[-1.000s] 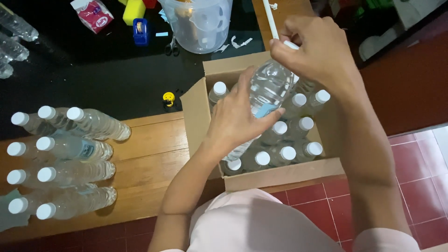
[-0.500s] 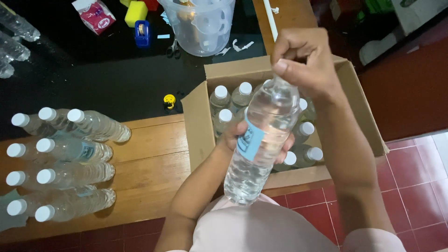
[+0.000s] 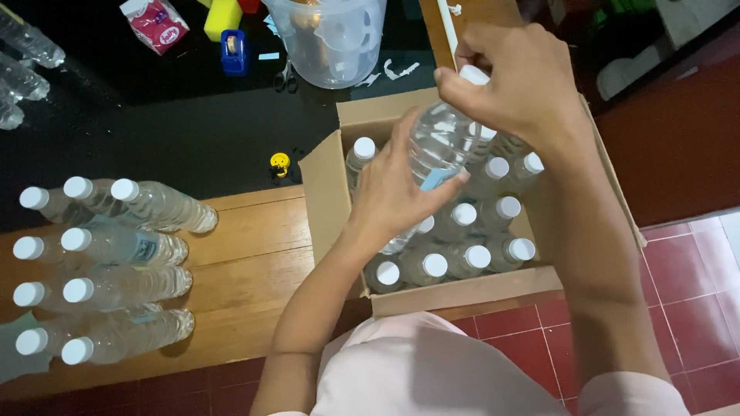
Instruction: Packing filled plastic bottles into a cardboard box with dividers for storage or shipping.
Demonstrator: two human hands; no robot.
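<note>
Left hand (image 3: 389, 196) wraps the bottle (image 3: 439, 142) above the box (image 3: 327, 192) at the tabletop's right edge while your right hand (image 3: 512, 85) pinches its cap, so keep both grips firm and the bottle steady.

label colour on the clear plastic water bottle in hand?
Light blue label on the clear plastic water bottle, partly covered by the left hand; head view.

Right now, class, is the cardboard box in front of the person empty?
No: the cardboard box holds many upright white-capped bottles, and both hands grip another bottle above it.
</note>
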